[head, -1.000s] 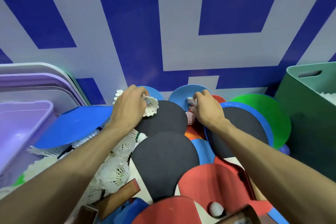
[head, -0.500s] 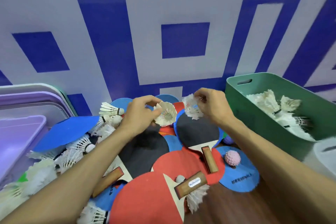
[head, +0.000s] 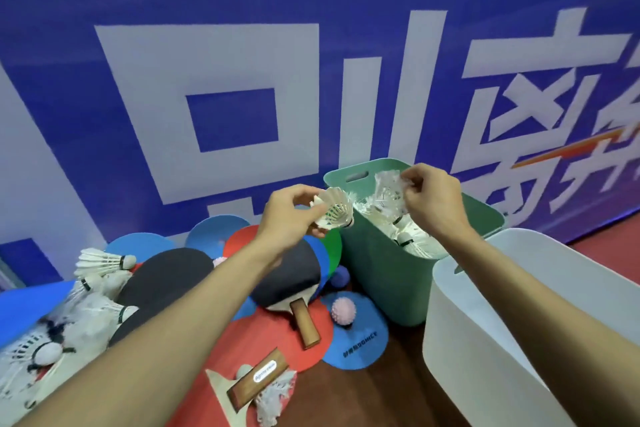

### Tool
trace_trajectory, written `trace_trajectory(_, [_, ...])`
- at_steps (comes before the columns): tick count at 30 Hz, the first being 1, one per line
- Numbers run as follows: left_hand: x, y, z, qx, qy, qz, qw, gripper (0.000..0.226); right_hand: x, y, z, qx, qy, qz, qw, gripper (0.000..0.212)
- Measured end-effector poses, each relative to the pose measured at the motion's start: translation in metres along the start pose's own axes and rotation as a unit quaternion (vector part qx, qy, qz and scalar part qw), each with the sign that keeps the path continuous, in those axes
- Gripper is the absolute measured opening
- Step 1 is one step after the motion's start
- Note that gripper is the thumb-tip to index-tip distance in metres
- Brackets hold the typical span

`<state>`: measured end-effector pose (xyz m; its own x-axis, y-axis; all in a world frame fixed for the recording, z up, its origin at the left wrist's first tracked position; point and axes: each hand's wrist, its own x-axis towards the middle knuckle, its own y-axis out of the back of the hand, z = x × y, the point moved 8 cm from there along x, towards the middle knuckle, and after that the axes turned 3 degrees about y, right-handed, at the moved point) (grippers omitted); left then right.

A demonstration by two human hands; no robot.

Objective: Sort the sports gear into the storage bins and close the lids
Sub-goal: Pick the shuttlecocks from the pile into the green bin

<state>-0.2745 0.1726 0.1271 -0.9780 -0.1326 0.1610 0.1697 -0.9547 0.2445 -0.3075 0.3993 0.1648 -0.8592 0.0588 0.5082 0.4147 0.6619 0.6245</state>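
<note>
My left hand holds a white shuttlecock just left of the rim of the green bin. Over that open bin my right hand pinches a second, frayed shuttlecock. Inside the green bin lie several shuttlecocks. On the floor at the left is a heap of table tennis paddles and loose shuttlecocks. A pink spiky ball rests on a blue disc.
A white bin stands open at the right front, touching the green one. A blue ball lies against the green bin's side. A blue and white banner wall closes off the back. Bare wooden floor shows at bottom centre.
Both hands lifted a shuttlecock each off the pile and carried them right and up to the green bin. My view swung right, so the purple bin at the left left the frame.
</note>
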Motion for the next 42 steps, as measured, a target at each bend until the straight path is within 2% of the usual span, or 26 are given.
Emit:
trace_trajectory(6, [0.072, -0.043, -0.014, -0.049, 0.023, 0.012, 0.998, 0.024, 0.039, -0.006, 0.038, -0.021, -0.059, 0.037, 0.997, 0.032])
trace_trajectory(8, [0.09, -0.057, -0.019, -0.015, 0.017, 0.003, 1.0, 0.036, 0.046, -0.014, 0.045, -0.029, -0.071, 0.029, 0.997, 0.036])
trace_trajectory(11, [0.1, -0.072, -0.029, 0.065, 0.019, -0.03, 0.997, 0.056, 0.05, -0.031, 0.052, -0.038, -0.084, -0.014, 0.996, 0.043])
trace_trajectory(15, [0.093, -0.073, -0.049, 0.078, 0.026, -0.054, 0.995, 0.055, 0.04, -0.055, 0.048, -0.073, -0.064, -0.103, 0.99, 0.046])
trace_trajectory(17, [0.086, -0.063, -0.052, 0.079, 0.013, -0.051, 0.995, 0.053, 0.034, -0.06, 0.041, -0.098, -0.036, -0.11, 0.988, 0.049])
trace_trajectory(21, [0.068, -0.027, -0.05, 0.105, -0.011, -0.024, 0.994, 0.041, 0.023, -0.063, 0.008, -0.114, 0.054, -0.1, 0.987, 0.043])
trace_trajectory(28, [0.011, 0.059, -0.051, 0.184, 0.003, 0.006, 0.983, 0.027, -0.023, -0.112, -0.075, -0.061, 0.173, -0.198, 0.963, 0.029])
trace_trajectory(36, [-0.077, 0.162, -0.062, 0.275, 0.025, 0.032, 0.96, 0.026, -0.102, -0.169, -0.151, -0.014, 0.241, -0.318, 0.917, 0.022])
trace_trajectory(39, [-0.111, 0.205, -0.075, 0.28, 0.045, 0.068, 0.956, 0.025, -0.133, -0.191, -0.172, -0.003, 0.268, -0.359, 0.894, 0.014])
trace_trajectory(42, [-0.141, 0.251, -0.092, 0.303, 0.08, 0.124, 0.941, 0.026, -0.159, -0.211, -0.196, 0.007, 0.285, -0.387, 0.877, 0.017])
